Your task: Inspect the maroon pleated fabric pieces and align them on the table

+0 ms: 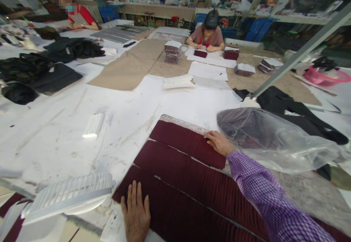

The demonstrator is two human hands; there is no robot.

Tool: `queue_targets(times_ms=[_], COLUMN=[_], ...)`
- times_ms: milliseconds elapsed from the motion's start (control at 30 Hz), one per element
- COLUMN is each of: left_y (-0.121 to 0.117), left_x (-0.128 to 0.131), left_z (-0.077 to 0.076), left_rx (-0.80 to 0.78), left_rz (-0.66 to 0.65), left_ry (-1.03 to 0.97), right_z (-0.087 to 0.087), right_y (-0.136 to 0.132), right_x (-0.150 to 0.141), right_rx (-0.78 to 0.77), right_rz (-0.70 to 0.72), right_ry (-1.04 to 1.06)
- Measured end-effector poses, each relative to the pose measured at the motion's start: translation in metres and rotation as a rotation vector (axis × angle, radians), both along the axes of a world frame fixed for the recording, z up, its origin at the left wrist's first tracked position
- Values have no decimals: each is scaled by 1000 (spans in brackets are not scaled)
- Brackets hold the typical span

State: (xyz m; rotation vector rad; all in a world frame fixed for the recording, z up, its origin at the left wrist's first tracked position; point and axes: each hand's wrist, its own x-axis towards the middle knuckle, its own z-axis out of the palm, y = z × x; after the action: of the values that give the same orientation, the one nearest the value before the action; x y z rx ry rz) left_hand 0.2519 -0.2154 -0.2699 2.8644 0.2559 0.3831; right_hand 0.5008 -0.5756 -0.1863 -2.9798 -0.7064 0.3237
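Note:
Several rows of dark maroon fabric pieces point(175, 158) lie overlapped on a speckled grey board point(186, 122). My left hand point(136, 212) rests flat at the near left corner of the fabric, palm down and fingers spread. At the far row, my right hand point(218, 142) touches the maroon pieces by their far edge, its fingers stretched out and slightly bent. No object shows in either hand. A clear plastic bag point(282, 139) with dark material inside lies just right of my right hand.
A white slatted plastic basket point(71, 194) stands at the near left, with a white lamp-like device point(93, 125) beyond. A metal pole point(301, 52) slants up at right. Two people work across the table near stacked pieces point(172, 52). Dark garments point(41, 70) lie far left.

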Motion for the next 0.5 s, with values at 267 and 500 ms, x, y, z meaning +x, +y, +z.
queue_targets(times_ms=[267, 500], left_y=[0, 1], left_x=[0, 0], left_z=[3, 2], left_rx=[10, 9], left_rz=[4, 2], left_ry=[2, 0], right_z=[-14, -17], right_y=[-6, 2], right_x=[-37, -51], right_rx=[59, 57], right_rz=[-4, -155], right_ry=[-101, -188])
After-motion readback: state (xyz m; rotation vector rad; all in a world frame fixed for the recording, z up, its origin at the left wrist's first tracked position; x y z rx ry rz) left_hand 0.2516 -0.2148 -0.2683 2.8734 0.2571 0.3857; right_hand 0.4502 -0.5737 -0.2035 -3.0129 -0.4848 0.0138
